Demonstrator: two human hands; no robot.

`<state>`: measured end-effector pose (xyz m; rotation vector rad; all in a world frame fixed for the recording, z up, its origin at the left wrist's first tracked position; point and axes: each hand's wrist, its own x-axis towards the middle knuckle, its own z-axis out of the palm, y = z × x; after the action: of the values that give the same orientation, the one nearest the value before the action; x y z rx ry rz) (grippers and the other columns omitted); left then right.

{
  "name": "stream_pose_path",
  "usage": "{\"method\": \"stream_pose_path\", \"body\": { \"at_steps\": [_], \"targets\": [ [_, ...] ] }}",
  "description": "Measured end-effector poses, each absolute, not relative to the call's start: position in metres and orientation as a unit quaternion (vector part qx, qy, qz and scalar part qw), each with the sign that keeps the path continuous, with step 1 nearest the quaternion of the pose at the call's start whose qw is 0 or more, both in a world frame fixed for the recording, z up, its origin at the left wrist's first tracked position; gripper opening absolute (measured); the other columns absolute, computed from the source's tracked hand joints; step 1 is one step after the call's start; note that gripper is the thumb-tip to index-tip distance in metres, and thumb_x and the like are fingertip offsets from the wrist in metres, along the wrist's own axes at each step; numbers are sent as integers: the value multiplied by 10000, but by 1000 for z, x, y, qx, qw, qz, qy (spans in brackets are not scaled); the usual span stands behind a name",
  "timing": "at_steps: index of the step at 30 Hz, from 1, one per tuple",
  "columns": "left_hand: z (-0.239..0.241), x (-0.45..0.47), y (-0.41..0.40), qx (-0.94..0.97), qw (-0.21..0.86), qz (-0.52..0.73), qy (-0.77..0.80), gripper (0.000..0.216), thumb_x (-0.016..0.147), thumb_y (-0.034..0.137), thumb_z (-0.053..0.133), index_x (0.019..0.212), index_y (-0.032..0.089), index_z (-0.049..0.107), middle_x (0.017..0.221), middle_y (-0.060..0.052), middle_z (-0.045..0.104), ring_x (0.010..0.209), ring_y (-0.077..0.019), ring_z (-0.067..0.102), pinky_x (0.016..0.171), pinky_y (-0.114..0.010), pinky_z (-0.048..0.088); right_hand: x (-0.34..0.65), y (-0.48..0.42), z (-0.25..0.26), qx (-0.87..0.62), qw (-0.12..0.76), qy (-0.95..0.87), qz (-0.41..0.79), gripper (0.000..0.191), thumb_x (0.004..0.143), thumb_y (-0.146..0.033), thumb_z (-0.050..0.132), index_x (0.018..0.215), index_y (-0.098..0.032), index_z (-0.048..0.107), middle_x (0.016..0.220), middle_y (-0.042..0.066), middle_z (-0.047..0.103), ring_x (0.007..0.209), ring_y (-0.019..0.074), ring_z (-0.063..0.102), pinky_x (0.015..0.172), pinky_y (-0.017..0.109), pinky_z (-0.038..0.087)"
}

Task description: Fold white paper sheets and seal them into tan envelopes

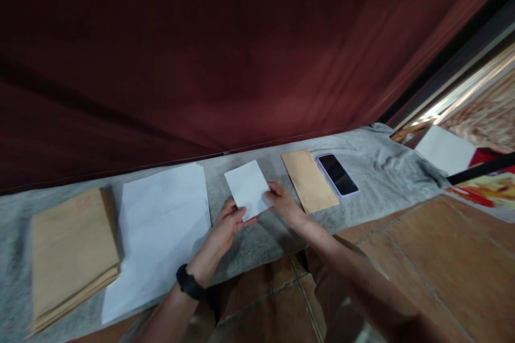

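Gripped white paper [247,183] between left hand [226,228] and right hand [286,204]. Pressed left thumb on top of the near left corner, with left fingers [249,222] curled beneath; closed right fingers [275,187] on the right edge. Projected mostly beyond the fingertips, over soft gray cloth [374,161]. Formed a smooth, flat rectangle; could not tell the number of layers. Had on the right an oblong brown envelope [309,182] with faint red print, then a phone [338,174] with glossy dark screen and rounded lilac case. Had on the left a pile of larger white sheets [163,230], uneven along the right edge, then stacked brown envelopes [72,257], layered at the near edge. Wore a black wristband [190,282] on the left wrist.
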<state>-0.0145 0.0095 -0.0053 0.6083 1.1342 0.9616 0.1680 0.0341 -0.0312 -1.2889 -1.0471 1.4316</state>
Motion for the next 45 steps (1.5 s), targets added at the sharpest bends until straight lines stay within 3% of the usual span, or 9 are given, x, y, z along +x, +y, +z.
{"method": "stream_pose_path", "body": {
  "at_steps": [4,10,13,18,26,31,34,38,45],
  "targets": [
    [1,-22,17,300,661,457,514,512,611,363,855,1051,178,669,1052,-69,734,941,-219,682,792,-326,546,183,39,-26,-513,410,-453,603,190,786,-250,645,951,-180,706,694,-23,634,607,125,560,519,216,427],
    [1,-38,27,394,580,444,557,426,677,455,792,966,166,673,784,4,686,659,-137,600,581,-233,424,198,41,-20,-510,358,-481,617,209,812,-296,653,977,-198,735,728,-24,665,609,114,570,497,192,400],
    [-1,-38,24,437,579,378,575,429,673,501,766,918,165,660,752,4,677,601,-136,575,540,-240,398,198,43,-20,-546,406,-443,584,253,799,-335,676,1006,-195,710,712,-30,641,607,113,565,508,198,409],
    [-4,-36,21,440,538,407,592,377,702,513,715,838,184,590,629,41,599,508,-123,538,492,-245,361,194,42,-18,-564,461,-322,605,232,790,-322,657,984,-205,605,730,-34,631,613,134,612,556,247,513],
    [-3,-34,17,408,566,408,589,374,713,447,692,939,180,558,895,-18,678,624,-179,689,532,-271,458,187,38,-22,-599,375,-432,560,190,727,-142,561,891,-197,638,702,-32,611,652,149,615,487,208,499],
    [-5,-39,19,418,536,416,604,462,684,471,732,1020,194,577,898,-24,701,711,-179,674,574,-272,505,192,35,-26,-621,302,-541,480,242,809,-130,505,967,-208,671,699,-33,614,568,128,577,470,202,454],
    [-10,-41,21,425,529,390,622,532,646,474,736,1071,219,542,826,-7,694,648,-181,646,518,-273,490,193,24,-21,-684,235,-596,349,383,882,-158,508,1245,-203,621,796,17,682,656,181,642,597,275,527],
    [-16,-41,24,455,509,356,638,522,637,466,696,1070,237,514,697,31,648,541,-167,584,445,-257,440,186,11,-10,-680,217,-688,134,468,955,-209,479,1419,-154,514,1173,152,676,1094,282,642,951,422,532],
    [-21,-44,29,515,484,315,634,442,680,402,659,1057,233,504,618,47,652,469,-163,568,448,-251,401,156,5,-22,-565,211,-792,95,479,1020,-266,432,1466,-101,490,1550,156,460,1456,262,385,1183,454,373]
  ]
}}
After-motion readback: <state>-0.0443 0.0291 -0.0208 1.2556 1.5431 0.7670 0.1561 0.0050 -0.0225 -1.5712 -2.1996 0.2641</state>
